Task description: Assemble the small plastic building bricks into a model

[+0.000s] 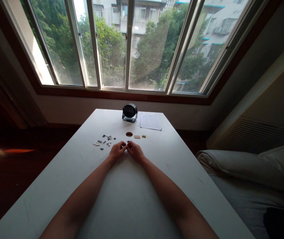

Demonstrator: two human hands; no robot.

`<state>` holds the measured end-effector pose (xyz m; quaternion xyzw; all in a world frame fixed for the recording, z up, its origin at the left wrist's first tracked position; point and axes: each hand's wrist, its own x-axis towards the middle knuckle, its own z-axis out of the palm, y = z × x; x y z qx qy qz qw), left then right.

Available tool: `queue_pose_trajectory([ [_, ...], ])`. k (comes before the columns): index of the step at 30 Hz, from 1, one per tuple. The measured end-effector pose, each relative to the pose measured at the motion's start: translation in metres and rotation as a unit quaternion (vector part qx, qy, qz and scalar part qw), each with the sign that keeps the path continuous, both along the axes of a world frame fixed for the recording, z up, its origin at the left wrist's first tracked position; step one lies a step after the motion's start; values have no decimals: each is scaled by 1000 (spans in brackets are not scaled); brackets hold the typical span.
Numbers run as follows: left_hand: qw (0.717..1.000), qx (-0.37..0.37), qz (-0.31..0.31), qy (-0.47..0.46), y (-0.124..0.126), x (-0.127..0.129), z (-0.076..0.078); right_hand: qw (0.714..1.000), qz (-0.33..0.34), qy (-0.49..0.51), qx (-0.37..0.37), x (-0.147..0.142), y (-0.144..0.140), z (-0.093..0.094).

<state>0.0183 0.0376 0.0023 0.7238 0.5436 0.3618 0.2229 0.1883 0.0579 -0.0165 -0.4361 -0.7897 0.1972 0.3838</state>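
White table [132, 199]: we pinch a tiny dark piece [127, 143] between left hand [117, 151] and right hand [135, 151]; loose bricks [104, 141] left of our fingers wait unassembled.

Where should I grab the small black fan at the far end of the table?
Grip the fan by its round housing, from above, fingers on the left and right sides. It stands upright on a small base, with paper close on its right, so from above looks clearest.

Home bedroom: bed [251, 172] beside white table [132, 199], big window [132, 46] facing apartment blocks.
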Motion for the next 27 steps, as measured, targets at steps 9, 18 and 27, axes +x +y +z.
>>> queue_pose_trajectory([
  [9, 1000, 7, 4, -11, 2, -1, -3, 1000, 7, 7, -8, 0, -1, 2],
  [18, 1000, 10, 0, -23, 3, -1, -2, 1000, 15, 14, -5, 0, 1, 0],
  [27, 1000, 7, -8, -27, -1, -1, 0, 1000, 15, 6, -6, -1, 0, 1],
])
